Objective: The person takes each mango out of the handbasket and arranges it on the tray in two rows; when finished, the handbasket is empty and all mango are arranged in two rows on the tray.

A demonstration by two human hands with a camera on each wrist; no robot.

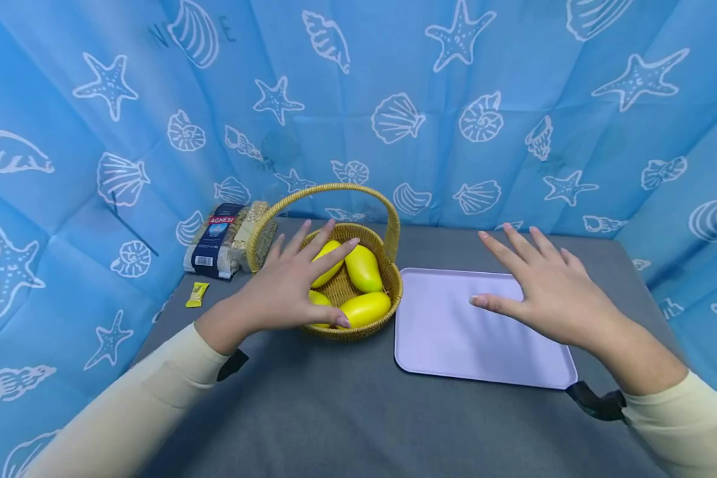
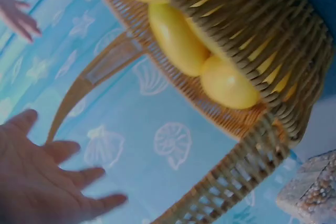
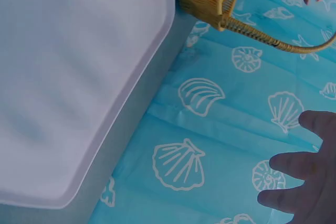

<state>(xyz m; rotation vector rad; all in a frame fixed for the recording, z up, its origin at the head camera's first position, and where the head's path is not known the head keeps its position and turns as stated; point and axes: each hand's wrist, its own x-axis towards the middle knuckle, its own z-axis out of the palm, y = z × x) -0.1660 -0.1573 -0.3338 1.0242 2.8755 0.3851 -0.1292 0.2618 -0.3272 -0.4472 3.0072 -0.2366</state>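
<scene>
A wicker basket (image 1: pixel 394 292) with a tall arched handle holds several yellow mangoes (image 1: pixel 364 269). Above its left side hovers my left hand (image 1: pixel 295 282), fingers spread, hiding part of the fruit in the head view. The left wrist view shows that hand (image 2: pixel 47 177) apart from the basket (image 2: pixel 283 51), with nothing in it. My right hand (image 1: pixel 550 285) is held over a pale purple tray (image 1: pixel 454 325), its fingers also spread and holding nothing. In the right wrist view the tray (image 3: pixel 79 77) shows bare, with faint shadows on its surface.
Left of the basket stand clear packs (image 1: pixel 215 239), one with a dark AGNESI label. A small yellow wrapped packet (image 1: pixel 197 294) lies in front of them. A grey cloth (image 1: pixel 334 411) covers the table. Blue curtains (image 1: pixel 358 79) with shell prints enclose the back and sides.
</scene>
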